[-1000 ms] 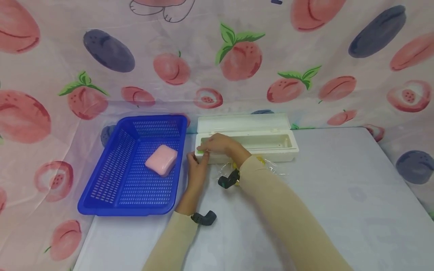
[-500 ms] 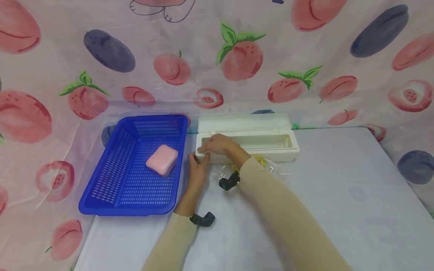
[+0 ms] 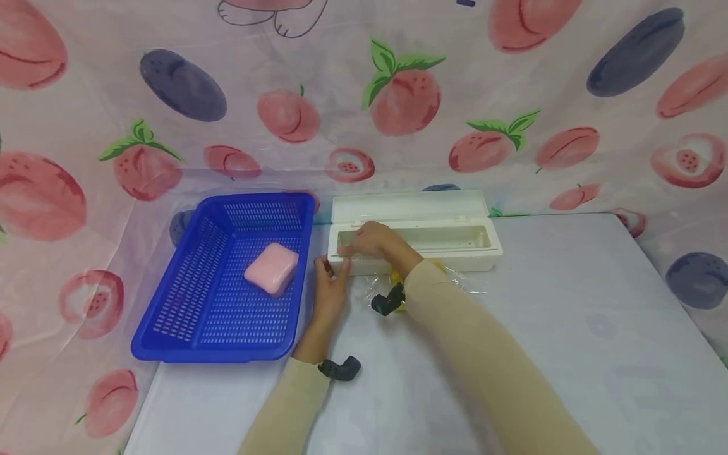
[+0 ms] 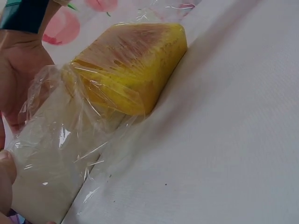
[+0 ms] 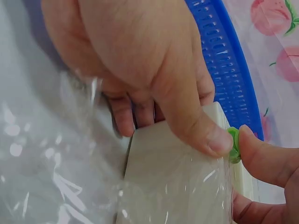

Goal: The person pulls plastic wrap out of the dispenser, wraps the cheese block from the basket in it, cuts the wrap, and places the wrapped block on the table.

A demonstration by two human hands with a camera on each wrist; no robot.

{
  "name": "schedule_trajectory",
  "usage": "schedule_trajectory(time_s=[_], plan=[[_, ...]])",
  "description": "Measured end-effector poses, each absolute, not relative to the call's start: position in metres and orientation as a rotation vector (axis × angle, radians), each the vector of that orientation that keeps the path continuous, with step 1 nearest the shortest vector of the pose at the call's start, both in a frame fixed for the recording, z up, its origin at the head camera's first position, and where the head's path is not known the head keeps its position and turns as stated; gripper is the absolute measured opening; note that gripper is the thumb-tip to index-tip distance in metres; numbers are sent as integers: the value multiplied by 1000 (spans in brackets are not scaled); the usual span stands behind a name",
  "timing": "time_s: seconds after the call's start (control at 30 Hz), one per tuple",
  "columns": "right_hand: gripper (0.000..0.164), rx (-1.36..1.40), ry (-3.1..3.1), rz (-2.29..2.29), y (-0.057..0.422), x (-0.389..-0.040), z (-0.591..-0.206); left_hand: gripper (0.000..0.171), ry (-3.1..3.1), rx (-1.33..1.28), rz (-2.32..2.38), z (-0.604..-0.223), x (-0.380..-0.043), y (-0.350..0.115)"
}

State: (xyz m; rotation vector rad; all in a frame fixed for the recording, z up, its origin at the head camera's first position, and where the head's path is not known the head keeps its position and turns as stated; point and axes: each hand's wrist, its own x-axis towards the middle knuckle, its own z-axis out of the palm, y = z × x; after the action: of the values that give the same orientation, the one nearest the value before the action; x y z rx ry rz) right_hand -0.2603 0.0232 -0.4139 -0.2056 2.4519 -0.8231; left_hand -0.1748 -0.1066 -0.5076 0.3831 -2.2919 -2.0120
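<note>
A long white cling film dispenser [image 3: 432,262] stands at the back of the table with its lid [image 3: 409,206] raised. My left hand [image 3: 332,294] grips its left end, thumb on the front face. My right hand [image 3: 375,240] reaches over the top left rim; in the right wrist view its fingertip touches a small green slider [image 5: 234,144], which lies close to the left thumb. Clear film [image 4: 63,135] hangs down the dispenser's front to a yellow block [image 4: 149,79] wrapped in film. In the head view the right forearm mostly covers this block.
A blue perforated basket [image 3: 196,351] stands left of the dispenser, close to the left hand. Inside it lies a pink rounded block [image 3: 273,268]. The white tabletop [image 3: 569,316] extends to the right, and a fruit-printed cloth [image 3: 398,158] hangs behind.
My right hand has shifted slightly right along the dispenser's rim. The green slider, seen under its fingers a second ago, is hidden in the head view now. The left hand stays on the dispenser's end.
</note>
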Motion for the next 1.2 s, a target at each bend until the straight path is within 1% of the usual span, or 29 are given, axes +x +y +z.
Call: schedule_trajectory(time_s=[0.23,0.57,0.87,1.07,1.2], plan=[[76,-187,2427,-725,37,-263,-413,39,-2248,340,-1978,-506,-175,-105],[76,-139,2413,-654,68,-262,-404,42,-2290,379,-1977,-506,-176,-105],[74,-174,2472,-491,125,-258,-397,43,-2280,391,-1971,-503,-174,-105],[84,-1,2466,-401,165,-255,-392,43,-2286,396,-1973,-507,-174,-106],[89,11,2461,-351,190,-253,-386,43,-2297,412,-1978,-507,-174,-105]])
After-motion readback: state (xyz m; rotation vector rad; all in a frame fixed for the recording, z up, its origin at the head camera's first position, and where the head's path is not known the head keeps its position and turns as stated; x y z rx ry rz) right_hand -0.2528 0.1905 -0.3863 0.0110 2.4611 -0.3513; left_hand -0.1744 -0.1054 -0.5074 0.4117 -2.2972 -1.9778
